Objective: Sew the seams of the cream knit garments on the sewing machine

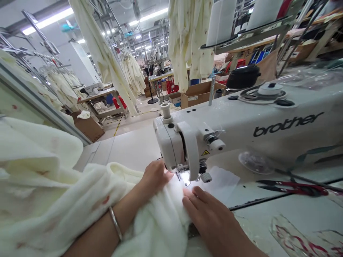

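1. Here the left hand (pixel 154 177) lay on the cream fleece fabric (pixel 88 200) just left of the needle area of the white sewing machine (pixel 241 125); its fingers were curled down into the cloth, pressing and bunching it, though whether they pinched a fold could not be told, since the fingertips were hidden under the machine head.
2. The right hand (pixel 211 217) rested flat on the near edge of the same fabric, just in front of the presser foot (pixel 179 175); its fingers lay together and extended, pressing the cloth down onto the table (pixel 134 146) rather than gripping it.
3. The fabric spread from the lower left of the view across the table to the needle; its leading edge sat under the lit spot at the foot, between the two hands; faint reddish marks showed on the cloth.
4. A thin metal bangle (pixel 115 223) circled the left wrist.
5. Red-handled thread snips (pixel 294 187) lay on the table to the right of the machine head, well apart from both hands; a patterned strip (pixel 297 239) lay near the right lower corner.
6. Behind the machine, cream garments (pixel 187 39) hung from overhead rails; cardboard boxes (pixel 200 93) stood on the floor beyond, and other sewing tables (pixel 99 96) stood further back.
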The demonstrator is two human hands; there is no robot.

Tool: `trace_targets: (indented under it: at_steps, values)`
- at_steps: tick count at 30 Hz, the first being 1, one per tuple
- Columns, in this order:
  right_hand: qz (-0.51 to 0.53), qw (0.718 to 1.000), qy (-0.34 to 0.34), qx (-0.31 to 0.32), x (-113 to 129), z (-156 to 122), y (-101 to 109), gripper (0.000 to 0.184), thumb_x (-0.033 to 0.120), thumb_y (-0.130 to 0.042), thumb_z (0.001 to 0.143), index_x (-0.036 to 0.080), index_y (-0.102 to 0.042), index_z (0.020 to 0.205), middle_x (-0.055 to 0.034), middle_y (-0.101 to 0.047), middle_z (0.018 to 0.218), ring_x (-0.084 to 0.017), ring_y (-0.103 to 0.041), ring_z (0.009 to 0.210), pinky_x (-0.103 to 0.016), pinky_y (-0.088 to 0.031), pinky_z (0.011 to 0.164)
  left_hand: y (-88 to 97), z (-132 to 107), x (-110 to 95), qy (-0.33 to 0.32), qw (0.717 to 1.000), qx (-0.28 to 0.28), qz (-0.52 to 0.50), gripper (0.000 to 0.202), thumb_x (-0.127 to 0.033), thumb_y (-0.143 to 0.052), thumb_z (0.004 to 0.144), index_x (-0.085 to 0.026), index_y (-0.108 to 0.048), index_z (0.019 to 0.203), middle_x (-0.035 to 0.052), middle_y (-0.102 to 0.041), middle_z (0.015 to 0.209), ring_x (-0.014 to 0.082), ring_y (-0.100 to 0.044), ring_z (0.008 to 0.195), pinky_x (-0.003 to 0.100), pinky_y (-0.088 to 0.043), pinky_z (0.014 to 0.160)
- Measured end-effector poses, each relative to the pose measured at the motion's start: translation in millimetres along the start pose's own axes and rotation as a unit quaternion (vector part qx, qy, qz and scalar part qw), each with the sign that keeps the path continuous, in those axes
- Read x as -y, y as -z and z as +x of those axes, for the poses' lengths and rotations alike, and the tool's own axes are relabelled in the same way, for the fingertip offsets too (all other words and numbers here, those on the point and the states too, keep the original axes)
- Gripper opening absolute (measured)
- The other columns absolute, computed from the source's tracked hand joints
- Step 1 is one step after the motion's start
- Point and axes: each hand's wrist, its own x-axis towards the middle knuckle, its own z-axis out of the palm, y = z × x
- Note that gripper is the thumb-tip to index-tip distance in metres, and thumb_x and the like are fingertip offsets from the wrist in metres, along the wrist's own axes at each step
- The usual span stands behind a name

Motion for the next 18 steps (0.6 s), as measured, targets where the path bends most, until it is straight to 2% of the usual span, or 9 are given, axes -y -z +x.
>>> trace_targets:
  at_steps: [4, 7, 10, 14, 16, 18]
  values:
    - [-0.056, 0.996, 0.051, 0.037, 0, 15, 1, 0.029, -0.008, -0.046, 0.066, 0.011, -0.063, 0.079, -0.0100, -0.063, 0.084, -0.022, -0.058, 0.085, -0.031, -0.049, 0.076, 3.0, 7, 11, -0.009, 1.000, -0.010, 0.016, 0.020, -0.016, -0.051, 0.077, -0.020, -0.060, 0.094, 0.0052, -0.069, 0.093, 0.0225, -0.062, 0.096, 0.033, -0.048, 0.088]
    - [-0.061, 0.996, 0.047, 0.047, 1, 16, 2, 0.029, -0.004, -0.048, 0.067, 0.007, -0.065, 0.089, -0.0125, -0.066, 0.094, -0.023, -0.059, 0.092, -0.031, -0.051, 0.076, 5.3, 7, 13, -0.008, 1.000, -0.015, 0.026, 0.019, -0.014, -0.050, 0.076, -0.019, -0.059, 0.092, 0.0053, -0.069, 0.092, 0.0218, -0.063, 0.093, 0.033, -0.048, 0.087]
    - [-0.059, 0.995, 0.044, 0.064, 5, 8, 3, 0.027, 0.001, -0.052, 0.070, 0.009, -0.065, 0.092, -0.0129, -0.066, 0.103, -0.023, -0.058, 0.096, -0.031, -0.051, 0.078, 6.4, 3, 11, -0.010, 0.999, -0.015, 0.034, 0.018, -0.014, -0.050, 0.076, -0.019, -0.058, 0.092, 0.0068, -0.069, 0.092, 0.0229, -0.063, 0.094, 0.033, -0.048, 0.086]
    - [-0.043, 0.997, 0.025, 0.063, 8, 0, 1, 0.033, 0.000, -0.052, 0.070, 0.006, -0.063, 0.101, -0.0142, -0.064, 0.112, -0.024, -0.057, 0.102, -0.032, -0.052, 0.080, 6.4, 3, 7, -0.008, 0.999, -0.017, 0.040, 0.020, -0.016, -0.048, 0.079, -0.018, -0.058, 0.096, 0.0082, -0.069, 0.093, 0.0240, -0.063, 0.096, 0.033, -0.047, 0.085]
    - [-0.026, 0.998, 0.014, 0.056, 6, 2, 1, 0.035, 0.000, -0.051, 0.070, 0.007, -0.063, 0.102, -0.0130, -0.063, 0.114, -0.024, -0.057, 0.101, -0.032, -0.053, 0.077, 8.6, 5, 5, -0.004, 0.999, -0.015, 0.039, 0.019, -0.016, -0.047, 0.080, -0.018, -0.058, 0.095, 0.0078, -0.069, 0.091, 0.0233, -0.063, 0.095, 0.032, -0.047, 0.083]
    - [0.001, 0.998, 0.007, 0.057, 4, 6, 6, 0.032, -0.001, -0.048, 0.069, 0.011, -0.064, 0.096, -0.0099, -0.066, 0.108, -0.022, -0.058, 0.094, -0.031, -0.054, 0.073, 16.2, 2, 1, 0.002, 0.999, -0.013, 0.040, 0.015, -0.016, -0.048, 0.079, -0.018, -0.059, 0.090, 0.0071, -0.069, 0.088, 0.0228, -0.064, 0.090, 0.031, -0.047, 0.080]
